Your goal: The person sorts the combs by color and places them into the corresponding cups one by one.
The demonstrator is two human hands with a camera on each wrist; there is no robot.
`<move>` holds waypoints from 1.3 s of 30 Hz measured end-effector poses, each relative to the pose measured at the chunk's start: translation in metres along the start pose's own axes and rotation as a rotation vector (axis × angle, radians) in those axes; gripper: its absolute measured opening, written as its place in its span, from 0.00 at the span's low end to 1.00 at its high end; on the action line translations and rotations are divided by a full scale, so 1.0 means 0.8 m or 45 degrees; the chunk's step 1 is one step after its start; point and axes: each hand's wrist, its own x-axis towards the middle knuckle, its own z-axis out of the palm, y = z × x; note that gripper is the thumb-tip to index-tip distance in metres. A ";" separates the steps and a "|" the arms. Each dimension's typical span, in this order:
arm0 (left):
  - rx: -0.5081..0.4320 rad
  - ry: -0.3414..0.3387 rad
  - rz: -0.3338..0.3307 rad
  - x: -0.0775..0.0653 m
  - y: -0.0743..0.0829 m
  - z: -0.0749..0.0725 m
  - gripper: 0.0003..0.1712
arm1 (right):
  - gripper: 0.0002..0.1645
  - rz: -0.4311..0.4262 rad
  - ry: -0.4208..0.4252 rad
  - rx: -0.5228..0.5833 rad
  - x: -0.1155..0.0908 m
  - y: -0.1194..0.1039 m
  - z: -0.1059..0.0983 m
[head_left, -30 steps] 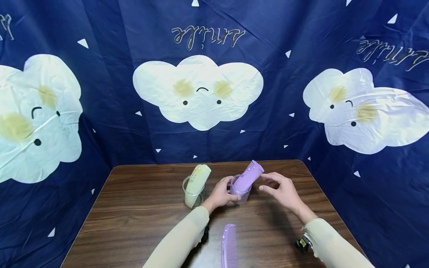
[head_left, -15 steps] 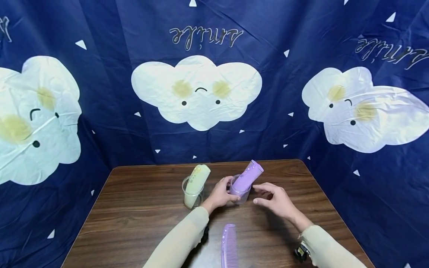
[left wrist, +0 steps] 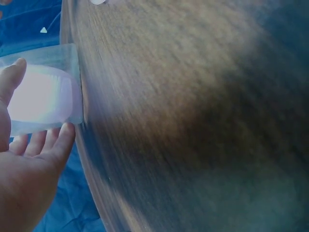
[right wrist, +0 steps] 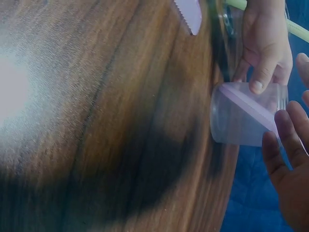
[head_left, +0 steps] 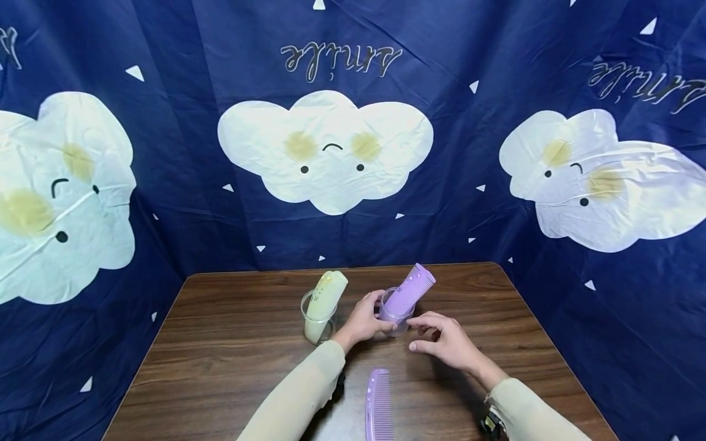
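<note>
My left hand [head_left: 365, 318] grips a clear plastic cup [right wrist: 231, 128] from its left side, thumb across the front and fingers behind. Purple combs [head_left: 407, 295] lean to the right inside this cup, their tops above the rim. Close to the cup's right side is my right hand [head_left: 444, 338], its fingers loosely bent with nothing between them. Nearer the front of the table lies a single purple comb [head_left: 378, 404], teeth toward the right. In the left wrist view the thumb and fingers [left wrist: 60, 147] span the cup.
A second clear cup [head_left: 309, 309] stands left of the left hand, with pale green combs [head_left: 326, 297] leaning in it. The brown wooden table [head_left: 220, 367] ends at a dark blue curtain [head_left: 182, 184] printed with white clouds.
My right hand has moved down and to the left, from beside the purple combs' upper part to beside the cup's lower wall. The left hand stays on the cup.
</note>
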 end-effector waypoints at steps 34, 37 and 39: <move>0.048 -0.004 -0.015 0.001 0.002 -0.002 0.47 | 0.25 -0.074 -0.204 0.091 -0.008 0.004 0.062; 0.048 -0.006 -0.009 0.000 0.002 -0.001 0.48 | 0.25 -0.065 -0.235 0.103 -0.009 0.005 0.066; 0.042 -0.009 -0.009 -0.001 0.002 -0.001 0.48 | 0.25 -0.043 -0.263 0.111 -0.010 0.005 0.068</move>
